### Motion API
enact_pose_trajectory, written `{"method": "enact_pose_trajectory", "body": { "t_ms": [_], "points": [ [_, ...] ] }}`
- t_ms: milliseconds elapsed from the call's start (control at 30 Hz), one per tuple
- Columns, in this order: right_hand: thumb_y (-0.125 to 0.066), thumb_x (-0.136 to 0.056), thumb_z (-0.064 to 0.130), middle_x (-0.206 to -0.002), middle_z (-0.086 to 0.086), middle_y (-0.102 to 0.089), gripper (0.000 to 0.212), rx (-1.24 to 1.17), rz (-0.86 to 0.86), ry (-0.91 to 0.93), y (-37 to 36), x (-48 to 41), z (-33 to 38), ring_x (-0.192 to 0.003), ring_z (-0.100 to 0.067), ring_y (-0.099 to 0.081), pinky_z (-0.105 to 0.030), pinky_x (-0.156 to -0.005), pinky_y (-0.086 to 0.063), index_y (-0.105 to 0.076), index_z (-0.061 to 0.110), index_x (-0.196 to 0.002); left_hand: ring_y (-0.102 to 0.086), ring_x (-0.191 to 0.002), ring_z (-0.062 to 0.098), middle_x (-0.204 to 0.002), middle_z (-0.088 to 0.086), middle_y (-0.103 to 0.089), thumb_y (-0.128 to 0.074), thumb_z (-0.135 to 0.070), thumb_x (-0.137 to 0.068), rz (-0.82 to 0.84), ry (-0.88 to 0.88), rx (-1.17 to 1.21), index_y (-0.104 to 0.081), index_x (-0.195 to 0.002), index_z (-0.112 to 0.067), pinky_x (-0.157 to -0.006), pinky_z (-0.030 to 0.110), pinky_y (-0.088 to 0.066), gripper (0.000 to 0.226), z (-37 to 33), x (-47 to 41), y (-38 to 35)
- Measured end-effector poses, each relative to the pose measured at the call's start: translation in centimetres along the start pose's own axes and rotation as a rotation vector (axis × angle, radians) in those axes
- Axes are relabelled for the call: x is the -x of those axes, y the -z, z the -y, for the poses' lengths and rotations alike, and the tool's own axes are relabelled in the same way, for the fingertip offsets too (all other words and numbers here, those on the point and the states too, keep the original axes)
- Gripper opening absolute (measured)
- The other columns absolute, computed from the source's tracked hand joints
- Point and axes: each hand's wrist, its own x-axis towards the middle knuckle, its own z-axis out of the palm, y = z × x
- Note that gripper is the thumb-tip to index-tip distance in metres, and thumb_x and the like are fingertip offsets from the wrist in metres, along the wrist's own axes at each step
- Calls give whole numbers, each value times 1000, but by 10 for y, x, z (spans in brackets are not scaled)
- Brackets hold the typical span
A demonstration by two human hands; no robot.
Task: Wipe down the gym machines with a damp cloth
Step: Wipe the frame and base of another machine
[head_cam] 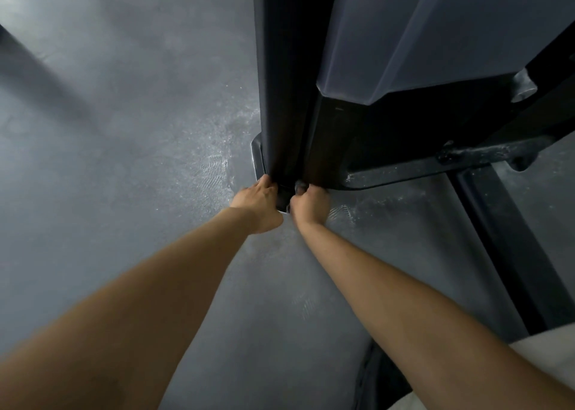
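A black gym machine stands in front of me, with a tall upright post (281,76) that meets a flat foot plate (257,157) on the floor. Both arms reach down to the post's base. My left hand (259,204) rests against the left side of the base, its fingers curled at the edge. My right hand (309,205) grips a small grey cloth (300,186), bunched and mostly hidden under the fingers, against the base of the post.
A grey panel (451,29) of the machine hangs at the upper right above a dusty black base beam (435,166). Another black bar (504,247) runs along the floor at right. The grey floor (124,160) shows white scuffs and dust near the foot.
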Motion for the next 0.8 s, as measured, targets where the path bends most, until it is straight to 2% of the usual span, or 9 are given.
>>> {"method": "enact_pose_trajectory", "body": {
  "t_ms": [133, 267, 367, 500, 633, 700, 800],
  "points": [
    [-61, -105, 20, -126, -14, -74, 30, -50, -22, 75, 4, 25, -7, -115, -35, -67, -35, -82, -46, -70, 14, -134, -56, -123, 31, -147, 7, -32, -62, -25, -90, 16, 5, -1, -43, -150, -10, -96, 40, -50, 64, -4, 2, -6],
    [-62, -106, 24, -125, -12, -72, 26, -133, -60, 122, 6, 37, -12, -111, -34, -67, -30, -77, -38, -75, 16, -127, -56, -123, 31, -144, 8, -34, -65, -26, -88, -3, -2, 2, -50, -140, -10, -97, 41, -50, 57, -5, -2, -6],
    [-58, -108, 27, -124, -14, -73, 29, -44, -1, 38, 8, 17, -6, -112, -35, -68, -33, -79, -45, -75, 16, -129, -54, -126, 30, -146, 8, -35, -64, -30, -91, -40, -15, -28, -52, -141, -9, -98, 41, -51, 55, -5, -4, -10],
    [-51, -108, 26, -109, -13, -77, 31, 31, 85, -4, 5, -2, -5, -101, -33, -72, -31, -71, -42, -79, 14, -115, -52, -129, 30, -145, 7, -37, -61, -20, -86, -162, -15, 39, -50, -143, -9, -87, 35, -49, 59, -1, -2, -33],
    [-56, -107, 24, -130, -11, -68, 33, 65, -8, 12, 4, 22, -2, -114, -35, -65, -40, -83, -50, -69, 24, -137, -49, -134, 29, -146, 8, -38, -64, -26, -87, -192, 0, 125, -50, -144, -10, -93, 38, -53, 61, -5, 1, -37],
    [-59, -104, 23, -136, -12, -64, 38, 93, -1, -11, 4, 26, 2, -117, -37, -64, -43, -88, -53, -66, 24, -141, -50, -132, 30, -145, 9, -40, -63, -27, -90, -173, -5, 140, -52, -142, -8, -97, 40, -52, 56, -6, 2, -28],
    [-63, -102, 23, -139, -14, -63, 41, 115, 35, -32, 10, 31, 8, -121, -36, -63, -44, -94, -54, -63, 21, -143, -53, -133, 31, -148, 9, -40, -66, -17, -91, -91, -24, 90, -56, -141, -7, -103, 41, -52, 52, -1, 3, -13]
  ]
}}
